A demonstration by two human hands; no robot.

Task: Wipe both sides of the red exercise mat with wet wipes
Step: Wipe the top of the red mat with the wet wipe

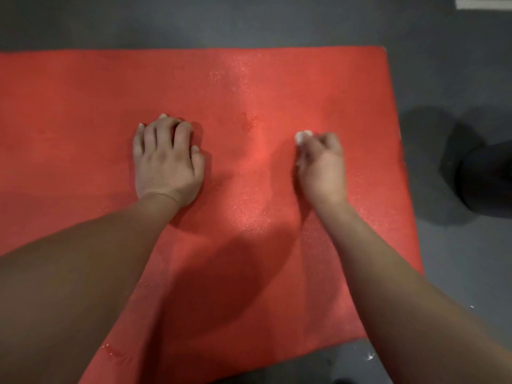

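**Q:** Where's the mat?
**A:** The mat [249, 79] lies flat on the grey floor [221, 20]. Its right end is in shot and its left end runs out of view. I'm at the near edge with both arms reaching onto it.

**Q:** Hands?
**A:** My left hand [166, 159] rests palm-down on the mat, left of centre, fingers a bit bent, nothing in it. My right hand [322, 164] is bunched round a small white wipe [302, 137] and pressed onto the mat right of centre. Only a bit of the wipe pokes out on the far side. The hands are well apart.

**Q:** Step?
**A:** Wiping the top face, I'd say. A wet speckle shines down the middle strip. The left part looks dull, so it's probably not done. I can't tell about the underside.

**Q:** How to do it well?
**A:** Lean on the left hand so the mat doesn't creep or ruck. The wipe is wadded small, so its contact is narrow. I'd spread it flat under my fingers, then make overlapping strokes from far to near, working out to the right end and edges. Press evenly, no digging.

**Q:** Anything else?
**A:** There's a dark object [487, 178] on the floor right of the mat, and I can't tell what it is. White crumbs [370, 356] lie by the near right corner. They may be wipe shreds, which would mean it's time for a fresh one.
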